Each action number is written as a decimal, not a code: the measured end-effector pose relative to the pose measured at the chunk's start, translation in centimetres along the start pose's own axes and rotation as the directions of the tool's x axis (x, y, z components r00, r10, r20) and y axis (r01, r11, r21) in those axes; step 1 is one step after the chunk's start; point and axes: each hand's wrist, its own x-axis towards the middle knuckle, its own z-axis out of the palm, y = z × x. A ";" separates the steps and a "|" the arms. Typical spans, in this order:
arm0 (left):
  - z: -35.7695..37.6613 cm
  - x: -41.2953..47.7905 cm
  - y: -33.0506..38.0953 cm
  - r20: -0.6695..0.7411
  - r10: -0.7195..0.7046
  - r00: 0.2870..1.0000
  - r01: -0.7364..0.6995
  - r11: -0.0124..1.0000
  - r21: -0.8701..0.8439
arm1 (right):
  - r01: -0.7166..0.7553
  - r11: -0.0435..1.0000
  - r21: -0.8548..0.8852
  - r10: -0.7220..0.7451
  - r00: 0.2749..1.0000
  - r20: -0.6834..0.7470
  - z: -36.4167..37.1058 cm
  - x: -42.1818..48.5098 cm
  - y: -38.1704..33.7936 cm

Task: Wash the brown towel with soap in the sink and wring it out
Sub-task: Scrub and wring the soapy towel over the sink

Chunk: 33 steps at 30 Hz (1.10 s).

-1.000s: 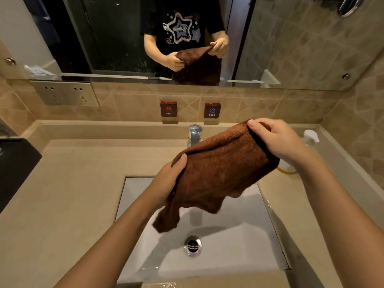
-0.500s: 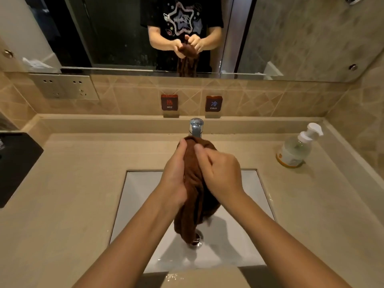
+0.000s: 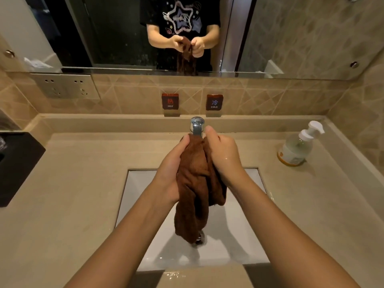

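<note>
The brown towel hangs bunched in a long fold over the white sink, its lower end just above the drain. My left hand grips its left side and my right hand grips its right side, both near the top. The chrome faucet stands just behind my fingers. A clear soap pump bottle with a white nozzle stands on the counter at the right. The drain is mostly hidden by the towel.
A beige stone counter surrounds the sink. A black tray lies at the left edge. Hot and cold signs are fixed to the tiled wall under the mirror. A socket panel is at the left.
The towel was held spread between my hands a second ago. My hands have come together and bunched it into a hanging fold over the sink; they have since parted slightly.
</note>
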 end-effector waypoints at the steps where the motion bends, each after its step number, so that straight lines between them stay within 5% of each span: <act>1: -0.2 0.0 0.3 0.025 -0.003 1.000 0.003 1.000 -0.010 | -0.048 0.991 0.124 0.047 0.999 0.008 -0.6 -0.1 -0.3; 9: -4.2 -0.2 1.1 -0.076 -0.083 0.994 0.100 0.964 0.248 | -0.299 0.720 0.626 0.256 0.953 0.160 -4.9 1.1 -2.8; 12: -4.8 -0.7 0.7 -0.137 0.109 0.985 -0.023 0.856 0.516 | -0.312 0.710 0.632 0.291 0.946 0.140 -5.5 1.2 -3.0; 14: -4.6 -1.4 0.8 -0.047 0.258 0.965 -0.146 0.677 0.722 | -0.317 0.710 0.629 0.297 0.944 0.140 -5.6 1.3 -3.0; 18: -4.4 -2.2 1.5 0.333 0.282 0.900 -0.367 0.076 0.927 | -0.325 0.722 0.611 0.316 0.940 0.126 -5.7 1.6 -3.2; 22: -3.7 -2.3 1.4 0.406 0.419 0.812 -0.363 -0.182 0.914 | -0.319 0.734 0.600 0.314 0.942 0.117 -5.9 1.8 -3.4; 24: -3.5 -2.2 1.5 0.430 0.424 0.797 -0.432 -0.099 0.897 | -0.271 0.769 0.578 0.292 0.954 0.059 -6.1 2.0 -3.3; 26: -3.1 -2.6 1.5 0.301 0.429 0.852 -0.406 0.177 0.897 | -0.158 0.898 0.411 0.199 0.978 -0.057 -6.3 2.2 -2.9; 28: -2.5 -2.5 1.0 0.138 0.427 0.894 -0.343 0.452 0.823 | 0.027 0.998 0.060 -0.016 0.984 -0.176 -6.3 2.0 -2.3; 30: -2.1 -1.9 0.6 0.014 0.405 0.914 -0.288 0.626 0.725 | 0.215 0.972 -0.098 -0.230 0.956 -0.184 -5.6 1.0 -1.8; 33: -1.1 -1.4 0.2 -0.142 0.343 0.929 -0.235 0.838 0.492 | 0.471 0.871 -0.141 -0.476 0.879 -0.004 -3.1 -1.7 -0.9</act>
